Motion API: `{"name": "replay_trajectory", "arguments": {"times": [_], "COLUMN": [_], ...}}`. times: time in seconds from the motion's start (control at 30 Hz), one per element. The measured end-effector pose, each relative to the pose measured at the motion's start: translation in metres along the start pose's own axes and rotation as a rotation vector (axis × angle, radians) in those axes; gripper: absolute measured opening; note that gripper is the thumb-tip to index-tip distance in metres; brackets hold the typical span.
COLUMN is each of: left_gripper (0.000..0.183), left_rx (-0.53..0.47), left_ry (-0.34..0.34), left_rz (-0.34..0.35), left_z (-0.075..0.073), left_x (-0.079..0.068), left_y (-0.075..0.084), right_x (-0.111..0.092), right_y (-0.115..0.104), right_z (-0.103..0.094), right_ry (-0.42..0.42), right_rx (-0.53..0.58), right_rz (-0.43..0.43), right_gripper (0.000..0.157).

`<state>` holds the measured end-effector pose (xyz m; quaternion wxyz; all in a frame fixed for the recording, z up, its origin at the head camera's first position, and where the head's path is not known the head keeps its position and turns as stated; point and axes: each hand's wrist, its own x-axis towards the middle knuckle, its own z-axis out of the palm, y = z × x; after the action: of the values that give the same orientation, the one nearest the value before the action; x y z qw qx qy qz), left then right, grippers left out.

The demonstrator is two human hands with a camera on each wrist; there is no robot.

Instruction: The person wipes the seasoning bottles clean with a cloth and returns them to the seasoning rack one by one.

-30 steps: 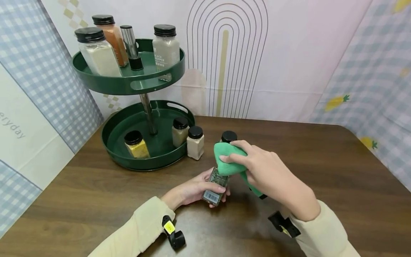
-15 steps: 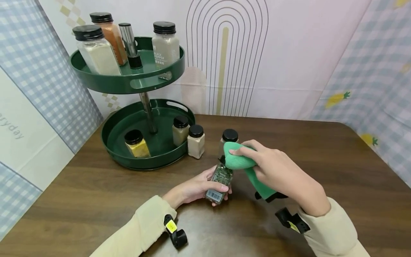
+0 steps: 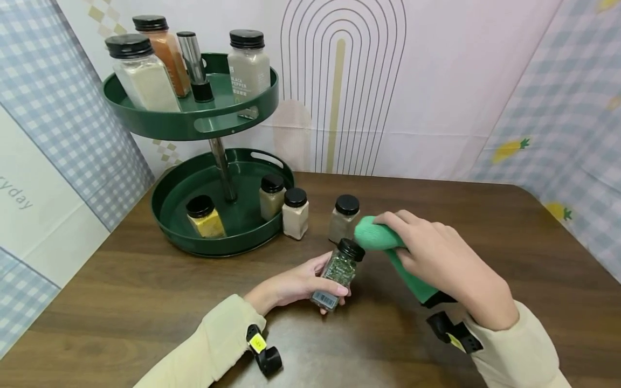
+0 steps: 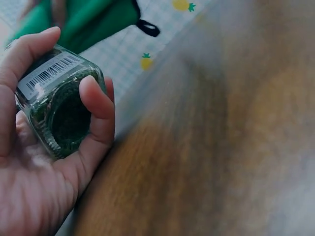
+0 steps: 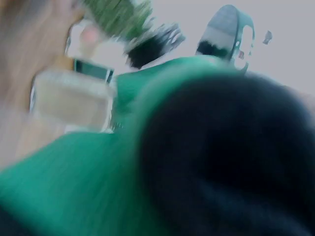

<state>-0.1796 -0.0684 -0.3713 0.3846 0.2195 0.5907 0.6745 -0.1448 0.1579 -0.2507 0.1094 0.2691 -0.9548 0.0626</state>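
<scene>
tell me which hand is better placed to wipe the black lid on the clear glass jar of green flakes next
Probably the right hand: it holds the green fabric cloth close to the lid, while the left hand grips the jar.

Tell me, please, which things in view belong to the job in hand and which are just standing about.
Apparently in use:
clear black-lidded jar of green flakes, in the left hand
green cloth, in the right hand

Apparently idle:
round green two-tier stand
square jar of yellow powder, on it
square beige jar, beside the stand
square greyish jar
</scene>
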Motion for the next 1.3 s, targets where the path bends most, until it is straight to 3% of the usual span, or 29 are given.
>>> {"name": "replay_trajectory", "arguments": {"times": [0.07, 0.17, 0.37, 0.63, 1.0, 1.13, 1.3], "left_gripper": [0.055, 0.056, 0.056, 0.057, 0.051, 0.049, 0.051], "left_rx": [0.025, 0.056, 0.064, 0.106, 0.142, 0.103, 0.057], "left_ry": [0.005, 0.005, -0.013, -0.027, -0.005, 0.017, 0.019], "left_rz": [-0.007, -0.018, -0.028, -0.027, -0.003, -0.003, -0.004], "left_z": [0.001, 0.003, 0.005, 0.007, 0.006, 0.004, 0.002], "left_x": [0.001, 0.001, 0.001, 0.002, 0.003, 0.003, 0.003], "left_y": [0.001, 0.002, 0.001, -0.002, 0.002, 0.001, -0.001], "right_x": [0.002, 0.005, 0.008, 0.007, 0.005, 0.0, -0.002], "right_y": [-0.005, -0.013, -0.016, -0.009, 0.009, 0.011, 0.0], "right_z": [0.002, 0.01, 0.024, 0.025, 0.011, -0.003, -0.007], "right_ry": [0.086, 0.137, 0.128, 0.038, -0.177, -0.077, 0.059], "right_rx": [0.017, 0.019, -0.006, -0.004, -0.055, -0.032, 0.016], "right_rz": [-0.064, -0.128, -0.093, -0.057, 0.029, 0.015, -0.103], "right_gripper": [0.045, 0.046, 0.05, 0.049, 0.046, 0.046, 0.05]}}
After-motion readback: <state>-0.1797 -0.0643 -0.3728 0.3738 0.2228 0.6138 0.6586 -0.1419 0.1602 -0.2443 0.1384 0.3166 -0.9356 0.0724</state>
